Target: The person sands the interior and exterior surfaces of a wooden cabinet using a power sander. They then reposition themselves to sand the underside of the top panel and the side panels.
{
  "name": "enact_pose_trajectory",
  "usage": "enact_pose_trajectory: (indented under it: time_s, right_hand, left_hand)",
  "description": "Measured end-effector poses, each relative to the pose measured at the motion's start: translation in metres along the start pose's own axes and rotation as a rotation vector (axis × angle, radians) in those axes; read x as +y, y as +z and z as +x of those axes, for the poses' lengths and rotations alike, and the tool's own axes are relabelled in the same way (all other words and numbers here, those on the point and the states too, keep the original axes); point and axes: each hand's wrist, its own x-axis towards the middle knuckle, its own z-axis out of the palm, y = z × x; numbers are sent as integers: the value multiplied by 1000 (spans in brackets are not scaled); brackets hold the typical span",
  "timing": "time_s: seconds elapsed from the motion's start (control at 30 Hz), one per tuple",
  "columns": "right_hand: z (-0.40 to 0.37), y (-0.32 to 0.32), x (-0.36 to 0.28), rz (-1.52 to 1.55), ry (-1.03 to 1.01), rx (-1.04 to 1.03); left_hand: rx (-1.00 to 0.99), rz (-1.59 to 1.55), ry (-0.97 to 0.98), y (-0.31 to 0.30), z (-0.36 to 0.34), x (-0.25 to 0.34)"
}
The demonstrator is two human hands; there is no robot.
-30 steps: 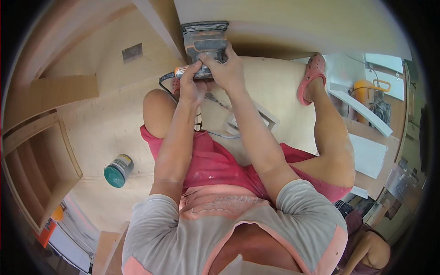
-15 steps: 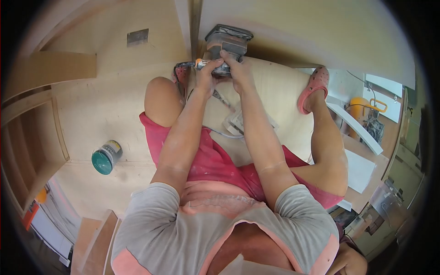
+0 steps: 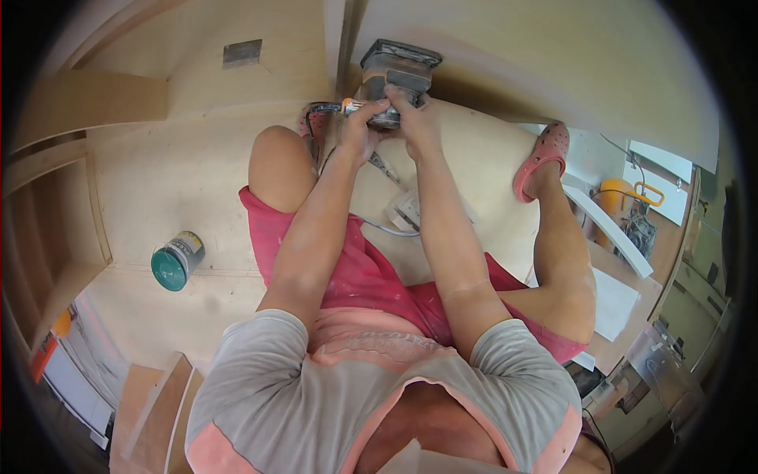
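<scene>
A dusty grey and black power sander (image 3: 399, 77) is held in both my hands, its flat pad turned up against the pale upright panel (image 3: 505, 55). My left hand (image 3: 362, 128) is closed around the sander's near left side, by the orange and white part where the black cord (image 3: 322, 109) leaves. On the right side of the body, my right hand (image 3: 415, 122) grips with the thumb over the top. Most of my fingers are hidden beneath the tool. Below my wrists, a scraper-like tool (image 3: 384, 167) and a whitish box-shaped thing (image 3: 407, 212) lie on the wooden surface.
A tub with a green lid (image 3: 170, 268) stands on the boards at left, near a wooden open compartment (image 3: 47, 237). White boards (image 3: 616, 229) and a yellow tool (image 3: 620, 193) lie at right. My legs are spread, with a pink clog (image 3: 545, 158) near the panel.
The sander and both hands have shifted slightly right in view, still held together against the panel. The tub and left-side things appear a little further left as the view shifts.
</scene>
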Motion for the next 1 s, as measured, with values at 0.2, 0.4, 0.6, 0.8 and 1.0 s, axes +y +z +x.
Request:
enact_pose_trajectory:
  time_s: [0.2, 0.4, 0.6, 0.8, 1.0]
  right_hand:
    - [-20, -5, -41, -58, -197, 28]
    - [6, -10, -6, -60, -7, 34]
    - [-11, -6, -28, -116, -140, 96]
    - [0, -9, -19, -219, -148, 65]
    - [-9, -12, -27, -146, -69, 142]
  left_hand:
    - [-61, 336, 246, 27, -21, 13]
    - [75, 199, 156, 10, -3, -6]
    - [-31, 248, 203, 15, -9, -1]
    - [-39, 178, 167, 10, -3, -5]
    - [-51, 269, 88, 13, -7, -4]
